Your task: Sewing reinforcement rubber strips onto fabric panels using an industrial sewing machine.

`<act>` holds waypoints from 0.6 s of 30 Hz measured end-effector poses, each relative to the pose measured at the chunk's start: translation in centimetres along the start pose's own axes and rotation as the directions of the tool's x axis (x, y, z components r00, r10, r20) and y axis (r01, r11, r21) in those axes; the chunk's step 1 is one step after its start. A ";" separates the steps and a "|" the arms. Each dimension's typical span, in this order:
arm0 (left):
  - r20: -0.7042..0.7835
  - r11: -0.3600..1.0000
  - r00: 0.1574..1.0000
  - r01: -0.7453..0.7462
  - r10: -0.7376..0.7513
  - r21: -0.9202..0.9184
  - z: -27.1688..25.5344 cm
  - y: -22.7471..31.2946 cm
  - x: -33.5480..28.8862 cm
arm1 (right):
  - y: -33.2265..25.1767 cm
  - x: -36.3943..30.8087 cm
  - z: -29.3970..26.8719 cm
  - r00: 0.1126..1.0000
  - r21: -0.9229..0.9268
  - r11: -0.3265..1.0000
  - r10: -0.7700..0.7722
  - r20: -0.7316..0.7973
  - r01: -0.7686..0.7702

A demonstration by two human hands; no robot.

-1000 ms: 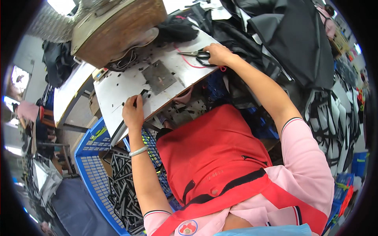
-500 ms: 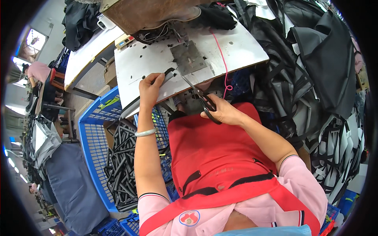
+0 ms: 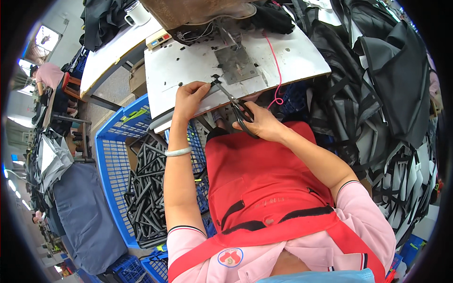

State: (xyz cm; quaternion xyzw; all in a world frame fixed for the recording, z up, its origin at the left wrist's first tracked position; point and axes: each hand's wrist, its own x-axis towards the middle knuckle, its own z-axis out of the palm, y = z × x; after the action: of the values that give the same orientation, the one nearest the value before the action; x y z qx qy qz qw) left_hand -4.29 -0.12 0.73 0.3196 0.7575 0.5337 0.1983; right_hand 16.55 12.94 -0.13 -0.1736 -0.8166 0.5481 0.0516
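My left hand (image 3: pixel 189 100) pinches a narrow grey strip with black at its end (image 3: pixel 212 89), over the near edge of a white sewing table. The strip's other part trails down to the left past my wrist. My right hand (image 3: pixel 264 123) has its fingers in the handles of black-handled scissors (image 3: pixel 234 101). The scissors' blades reach up and left to the black end of the strip; whether they have cut into it cannot be made out. Beyond the hands lies the metal plate (image 3: pixel 236 66) of a sewing machine (image 3: pixel 188 14).
Left of my forearm stands a blue plastic basket (image 3: pixel 111 165) of short dark tubes (image 3: pixel 150 198). A pink cord (image 3: pixel 276 66) hangs over the white tabletop (image 3: pixel 174 63), which bears black scraps. Black fabric (image 3: pixel 394 85) is piled at right. Another person (image 3: pixel 49 75) works far left.
My right hand has brought the scissors up and left, so their blades now meet the strip's end. My left hand still pinches the strip. The whole view has shifted slightly.
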 end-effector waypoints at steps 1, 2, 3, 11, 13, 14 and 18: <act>0.001 1.000 1.000 0.000 0.000 -0.001 0.0 0.0 0.0 | 0.0 0.0 0.1 1.000 -0.001 1.000 0.001 -0.001 -0.001; 0.022 1.000 1.000 -0.001 0.001 -0.005 -0.2 0.0 -0.1 | -0.3 0.1 0.2 1.000 0.117 0.993 0.010 0.005 -0.011; 0.042 1.000 0.999 -0.001 0.002 -0.010 -0.3 -0.1 -0.2 | -0.6 0.1 0.3 1.000 0.232 0.972 0.020 0.012 -0.022; 0.051 1.000 0.998 0.028 -0.028 0.006 -0.1 0.0 0.1 | -0.2 0.4 0.1 0.997 0.218 0.974 0.057 0.043 -0.065; 0.055 1.000 0.998 0.027 -0.027 0.002 -0.2 -0.4 0.0 | 0.0 0.3 0.1 0.997 0.153 0.986 0.059 0.048 -0.066; 0.059 0.999 0.998 0.033 -0.033 0.012 -0.2 -0.3 0.0 | 0.2 0.1 -0.1 0.997 0.197 0.979 0.048 0.060 -0.059; 0.050 0.999 0.998 0.026 -0.028 0.032 -0.2 0.0 -0.2 | 0.8 -0.1 -0.1 0.995 0.292 0.954 0.051 0.082 -0.073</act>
State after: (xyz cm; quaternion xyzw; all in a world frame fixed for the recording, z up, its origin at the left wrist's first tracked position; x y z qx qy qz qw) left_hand -4.27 -0.38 0.76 0.3257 0.7648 0.5106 0.2196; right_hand 16.82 13.24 -0.81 -0.1692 -0.7214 0.6709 0.0294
